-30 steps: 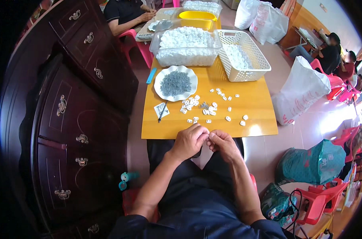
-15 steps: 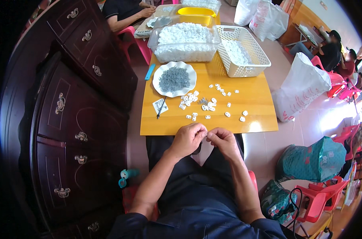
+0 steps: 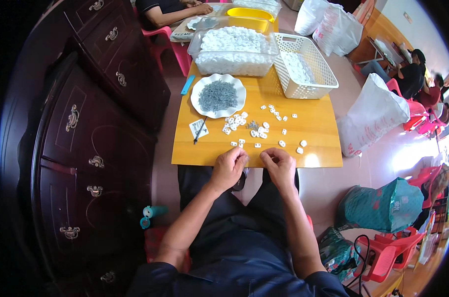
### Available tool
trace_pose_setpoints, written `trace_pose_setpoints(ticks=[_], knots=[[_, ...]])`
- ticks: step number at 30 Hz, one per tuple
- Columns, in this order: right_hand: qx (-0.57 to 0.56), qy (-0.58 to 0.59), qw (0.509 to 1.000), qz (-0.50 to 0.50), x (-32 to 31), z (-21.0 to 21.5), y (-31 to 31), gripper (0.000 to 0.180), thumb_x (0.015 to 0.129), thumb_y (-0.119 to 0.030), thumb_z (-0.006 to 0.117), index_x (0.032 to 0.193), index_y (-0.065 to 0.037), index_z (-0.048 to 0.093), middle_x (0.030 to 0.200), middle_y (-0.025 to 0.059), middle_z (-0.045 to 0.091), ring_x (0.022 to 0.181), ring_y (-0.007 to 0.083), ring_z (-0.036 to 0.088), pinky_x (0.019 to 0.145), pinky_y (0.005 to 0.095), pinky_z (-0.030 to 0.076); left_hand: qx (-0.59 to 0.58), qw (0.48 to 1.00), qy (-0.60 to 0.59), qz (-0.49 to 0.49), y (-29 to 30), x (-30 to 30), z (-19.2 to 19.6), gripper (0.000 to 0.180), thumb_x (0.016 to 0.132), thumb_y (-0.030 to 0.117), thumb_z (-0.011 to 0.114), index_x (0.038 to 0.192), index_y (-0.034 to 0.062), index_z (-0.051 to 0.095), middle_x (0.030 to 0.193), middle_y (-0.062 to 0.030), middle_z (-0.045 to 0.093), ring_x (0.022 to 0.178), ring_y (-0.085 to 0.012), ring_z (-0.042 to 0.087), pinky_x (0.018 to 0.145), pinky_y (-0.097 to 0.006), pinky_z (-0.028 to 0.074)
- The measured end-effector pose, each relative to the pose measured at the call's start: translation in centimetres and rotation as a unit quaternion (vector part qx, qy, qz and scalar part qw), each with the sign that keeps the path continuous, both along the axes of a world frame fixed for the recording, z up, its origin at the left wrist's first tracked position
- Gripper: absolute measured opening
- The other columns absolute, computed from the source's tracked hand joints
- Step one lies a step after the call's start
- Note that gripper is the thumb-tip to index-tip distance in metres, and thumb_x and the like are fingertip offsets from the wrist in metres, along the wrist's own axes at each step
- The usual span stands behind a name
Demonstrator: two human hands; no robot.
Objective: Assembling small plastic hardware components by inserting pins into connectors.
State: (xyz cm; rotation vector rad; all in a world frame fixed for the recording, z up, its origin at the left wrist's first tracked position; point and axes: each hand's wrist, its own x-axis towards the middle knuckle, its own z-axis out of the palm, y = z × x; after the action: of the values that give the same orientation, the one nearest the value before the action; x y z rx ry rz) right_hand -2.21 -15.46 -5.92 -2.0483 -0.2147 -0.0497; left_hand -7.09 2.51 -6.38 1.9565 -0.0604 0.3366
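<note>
Over the near edge of the wooden table (image 3: 209, 156), my left hand (image 3: 228, 169) is closed in a pinch. To its right my right hand (image 3: 280, 167) also pinches, thumb against fingers, and a gap separates the two. Whatever either one holds is too small or hidden to make out. Just beyond them lie small white plastic pieces with dark holes (image 3: 257, 145), some loose, some in clusters. A little pile of grey pins (image 3: 253, 125) sits among these. Farther left a white scalloped plate (image 3: 197, 89) bears a heap of similar thin grey pieces (image 3: 218, 95).
A clear bin (image 3: 204, 58) of white pieces and a cream basket (image 3: 313, 90) stand at the table's far side. A black stick (image 3: 200, 130) crosses a white card. Dark cabinets (image 3: 86, 148) line the left; sacks (image 3: 370, 114) stand right. A co-worker's arm (image 3: 172, 17) shows far left.
My hands, which were together at the fingertips, have parted sideways and moved slightly forward to the table edge. The view has shifted a little.
</note>
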Motion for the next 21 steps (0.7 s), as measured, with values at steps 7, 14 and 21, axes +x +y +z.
trace_pose_setpoints(ticks=[7,14,21], knots=[[-0.187,-0.114,0.976,-0.012,3.5,-0.7,1.3,0.012,0.086,-0.019,0.069,0.089,-0.010,0.074,0.086,0.0131,0.068,0.081,0.0360,0.068,0.073,0.0452,0.054,-0.030,1.000,0.000,0.001,0.5,0.2,-0.9,0.009,0.093,0.007,0.064,0.090,-0.0010,0.062,0.078,-0.0161,0.067,0.071,-0.0324,0.067,0.066,-0.038,0.052],[-0.177,-0.129,0.975,-0.021,4.1,-1.6,1.3,0.010,0.087,-0.019,0.069,0.091,-0.011,0.074,0.090,0.0120,0.069,0.083,0.0356,0.069,0.072,0.0459,0.054,-0.033,0.999,0.006,-0.003,0.9,0.1,-1.2,0.007,0.092,0.004,0.065,0.091,-0.0022,0.063,0.079,-0.0132,0.068,0.071,-0.0245,0.067,0.067,-0.034,0.051],[-0.173,-0.123,0.977,-0.004,2.6,-1.5,2.0,0.013,0.087,-0.023,0.072,0.092,-0.012,0.073,0.089,0.0109,0.068,0.082,0.0353,0.068,0.071,0.0452,0.055,-0.027,1.000,0.012,-0.003,1.1,0.4,-1.7,0.008,0.093,0.005,0.066,0.091,-0.0018,0.063,0.078,-0.0130,0.068,0.071,-0.0247,0.067,0.066,-0.034,0.051]])
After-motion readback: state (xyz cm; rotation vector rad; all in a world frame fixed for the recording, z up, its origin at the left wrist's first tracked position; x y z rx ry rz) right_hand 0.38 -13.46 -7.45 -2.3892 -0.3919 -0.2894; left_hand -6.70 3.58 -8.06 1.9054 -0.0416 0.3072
